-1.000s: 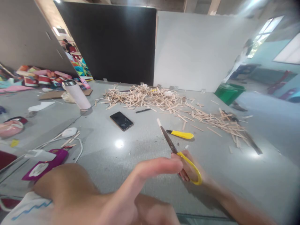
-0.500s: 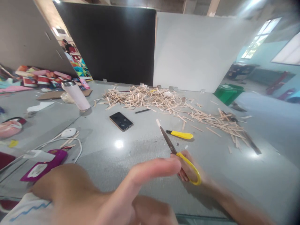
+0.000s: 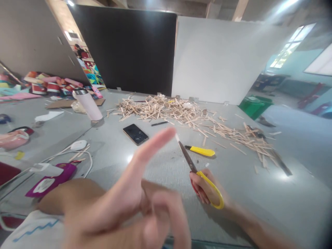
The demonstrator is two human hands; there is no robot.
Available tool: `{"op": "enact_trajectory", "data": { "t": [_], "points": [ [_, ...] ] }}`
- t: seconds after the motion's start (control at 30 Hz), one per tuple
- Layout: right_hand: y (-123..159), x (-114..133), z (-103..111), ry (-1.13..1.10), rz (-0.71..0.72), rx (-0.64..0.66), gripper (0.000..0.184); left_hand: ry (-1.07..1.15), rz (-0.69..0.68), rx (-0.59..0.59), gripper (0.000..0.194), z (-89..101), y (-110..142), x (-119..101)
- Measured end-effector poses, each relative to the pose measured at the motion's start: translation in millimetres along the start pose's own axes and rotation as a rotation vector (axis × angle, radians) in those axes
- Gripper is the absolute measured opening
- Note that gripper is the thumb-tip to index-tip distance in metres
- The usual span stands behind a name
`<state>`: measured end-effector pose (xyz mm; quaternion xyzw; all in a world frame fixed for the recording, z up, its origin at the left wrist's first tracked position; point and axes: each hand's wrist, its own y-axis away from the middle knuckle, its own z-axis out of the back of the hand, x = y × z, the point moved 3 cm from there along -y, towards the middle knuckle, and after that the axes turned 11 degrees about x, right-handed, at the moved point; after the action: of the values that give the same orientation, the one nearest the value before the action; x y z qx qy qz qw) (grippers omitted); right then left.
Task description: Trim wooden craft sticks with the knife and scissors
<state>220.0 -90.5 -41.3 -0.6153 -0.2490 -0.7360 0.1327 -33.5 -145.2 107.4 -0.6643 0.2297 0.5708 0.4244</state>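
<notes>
My left hand (image 3: 124, 211) is large and close to the camera, coming in from the lower left. One of its digits stretches up and away, while the others are loosely curled; nothing is visible in it. In front of the stretched digit's tip, in the image, lies the pale end of a pair of scissors (image 3: 187, 156). My right hand (image 3: 206, 185) grips these scissors by their yellow and red handles, blades closed and pointing away. Just beyond the blades lies a yellow utility knife (image 3: 201, 150) on the grey table.
A heap of thin wooden sticks (image 3: 160, 110) spreads along the back and right. A phone (image 3: 135, 134), a dark pen (image 3: 159, 123) and a pale flask (image 3: 89, 106) are near it. At left are a white charger (image 3: 46, 169) and purple item (image 3: 66, 171). Panels (image 3: 124, 52) stand behind.
My left hand's stretched digit has swung up and to the left, off the scissors' handle area in the image. More curled fingers now show. The right hand still grips the scissors.
</notes>
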Motion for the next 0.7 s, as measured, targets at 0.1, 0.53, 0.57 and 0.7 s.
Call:
{"op": "enact_trajectory", "data": {
  "t": [0.1, 0.53, 0.57, 0.7],
  "points": [
    [0, -5, 1, -0.012, -0.001, -0.005, 0.071, -0.104, -0.084, -0.109, 0.070, 24.3, -28, -9],
    [2, 0, -4, -0.035, -0.056, -0.052, 0.075, -0.386, 0.084, -0.353, 0.042, 124.3, -102, 79],
    [2, -1, -4, -0.039, -0.057, -0.048, 0.074, -0.318, 0.135, -0.292, 0.043, 120.0, -103, 83],
    [3, -2, -4, -0.038, -0.072, -0.028, 0.073, -0.178, 0.183, -0.189, 0.053, 105.6, -105, 88]
  ]
}}
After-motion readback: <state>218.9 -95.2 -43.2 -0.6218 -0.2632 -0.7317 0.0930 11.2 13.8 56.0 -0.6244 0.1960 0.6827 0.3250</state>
